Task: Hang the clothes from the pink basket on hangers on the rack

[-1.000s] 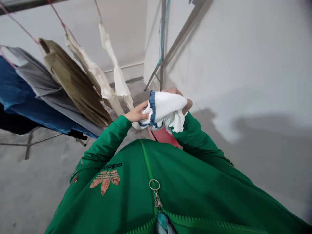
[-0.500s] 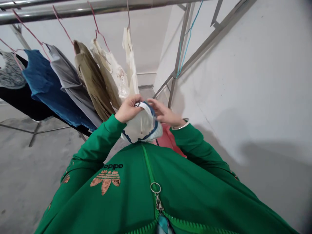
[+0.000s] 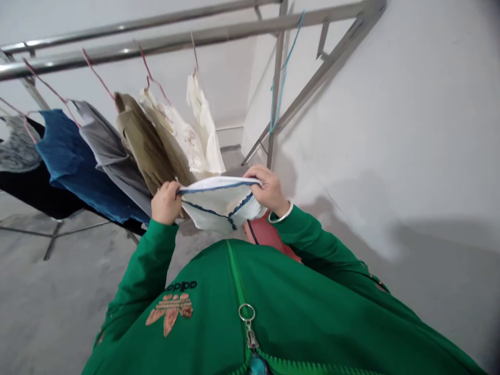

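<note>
Hands have pulled apart since the earlier frame, and the cloth is now spread open between them. Left hand [image 3: 166, 203] clamps one end of a white garment with blue trim [image 3: 219, 205]. Right hand [image 3: 269, 190] clamps the other end, with a metal bangle [image 3: 283, 215] on that wrist. The garment sags slightly between the hands, held in the air just in front of the chest of a green Adidas track jacket [image 3: 250, 312].

Under the right hand sits a red item [image 3: 265, 237], mostly hidden; cannot tell if it is cloth or a container, or what it holds. Just past the left hand hangs an olive-brown garment [image 3: 142, 140]. Along a steel drying rail [image 3: 156, 44], on pink wire hangers [image 3: 148, 73], hang, from the left end, a grey patterned piece [image 3: 15, 151], a blue top [image 3: 66, 156], a grey top [image 3: 109, 151], that olive-brown garment, a cream lace piece [image 3: 175, 130] and a white piece [image 3: 205, 125]. A blue cord [image 3: 283, 78] runs down the rack upright.
</note>
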`<action>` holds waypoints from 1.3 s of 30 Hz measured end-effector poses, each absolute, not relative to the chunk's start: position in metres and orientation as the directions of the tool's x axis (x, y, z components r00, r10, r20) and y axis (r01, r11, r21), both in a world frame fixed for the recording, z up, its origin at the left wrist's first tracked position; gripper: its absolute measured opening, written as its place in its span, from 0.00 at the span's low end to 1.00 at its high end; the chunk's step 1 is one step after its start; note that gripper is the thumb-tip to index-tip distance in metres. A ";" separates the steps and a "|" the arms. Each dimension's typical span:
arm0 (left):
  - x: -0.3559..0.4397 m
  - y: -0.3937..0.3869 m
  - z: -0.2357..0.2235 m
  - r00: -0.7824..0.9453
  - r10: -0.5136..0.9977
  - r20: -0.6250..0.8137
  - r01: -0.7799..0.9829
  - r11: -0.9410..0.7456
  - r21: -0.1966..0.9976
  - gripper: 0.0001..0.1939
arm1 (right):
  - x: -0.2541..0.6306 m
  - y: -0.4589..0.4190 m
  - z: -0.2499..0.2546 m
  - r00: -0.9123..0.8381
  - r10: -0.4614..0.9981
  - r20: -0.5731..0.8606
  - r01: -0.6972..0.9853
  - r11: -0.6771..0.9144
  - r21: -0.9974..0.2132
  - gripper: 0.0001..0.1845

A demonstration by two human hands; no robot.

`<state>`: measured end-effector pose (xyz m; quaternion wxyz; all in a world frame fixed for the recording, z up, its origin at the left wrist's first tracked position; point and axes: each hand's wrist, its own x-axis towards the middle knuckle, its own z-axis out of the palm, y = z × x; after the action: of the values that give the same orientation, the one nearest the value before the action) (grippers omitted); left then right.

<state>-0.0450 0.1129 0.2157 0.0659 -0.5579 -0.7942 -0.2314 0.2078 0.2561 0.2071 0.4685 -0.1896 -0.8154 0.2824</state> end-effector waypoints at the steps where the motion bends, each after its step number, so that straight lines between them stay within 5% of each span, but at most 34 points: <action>1: -0.047 0.110 0.206 -0.392 0.843 0.369 0.896 0.260 0.360 0.04 | 0.208 0.259 0.201 -0.523 0.577 0.627 0.051 0.755 -0.653 0.13; 6: -0.043 0.110 0.166 -0.529 0.794 0.299 0.656 0.160 0.738 0.08 | 0.211 0.279 0.170 -0.666 0.637 0.388 0.151 0.625 -0.766 0.14; 12: -0.014 0.112 0.148 -0.501 0.789 0.356 0.642 0.063 0.764 0.13 | 0.227 0.329 0.178 -0.951 0.304 -0.050 0.219 0.552 -0.804 0.11; 14: 0.001 0.109 0.145 -0.383 0.858 0.341 0.695 0.025 0.719 0.13 | 0.231 0.362 0.199 -0.863 0.504 0.042 0.294 0.567 -0.770 0.11; 16: 0.016 0.105 0.143 -0.278 0.910 0.308 0.763 0.014 0.646 0.11 | 0.230 0.403 0.224 -0.541 0.797 0.269 0.439 0.540 -0.718 0.14; 18: 0.029 0.101 0.141 -0.204 0.940 0.272 0.838 0.024 0.545 0.10 | 0.223 0.447 0.246 -0.197 0.870 0.451 0.569 0.476 -0.671 0.19; 20: 0.037 0.097 0.142 -0.160 0.950 0.267 0.903 0.031 0.429 0.09 | 0.211 0.487 0.262 -0.067 0.890 0.451 0.607 0.395 -0.689 0.28; 22: 0.041 0.093 0.144 -0.150 0.946 0.287 0.939 0.046 0.340 0.09 | 0.194 0.517 0.268 -0.051 0.937 0.346 0.572 0.311 -0.759 0.28; 25: 0.039 0.086 0.147 -0.197 0.936 0.292 0.950 0.110 0.292 0.09 | 0.172 0.539 0.270 -0.059 0.967 0.248 0.488 0.245 -0.838 0.12; 31: 0.034 0.081 0.148 -0.264 0.944 0.200 0.934 0.198 0.299 0.07 | 0.169 0.543 0.277 -0.012 0.941 0.339 0.327 0.324 -0.888 0.10; 39: 0.037 0.103 0.162 -0.132 0.967 0.218 0.927 0.042 0.372 0.07 | 0.215 0.480 0.244 -0.027 0.851 0.524 -0.129 0.517 -0.846 0.03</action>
<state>0.0373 0.1035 0.1623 -0.0461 -0.6573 -0.7204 -0.2163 0.2152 0.4796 0.2441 0.6294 -0.3002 -0.6018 0.3892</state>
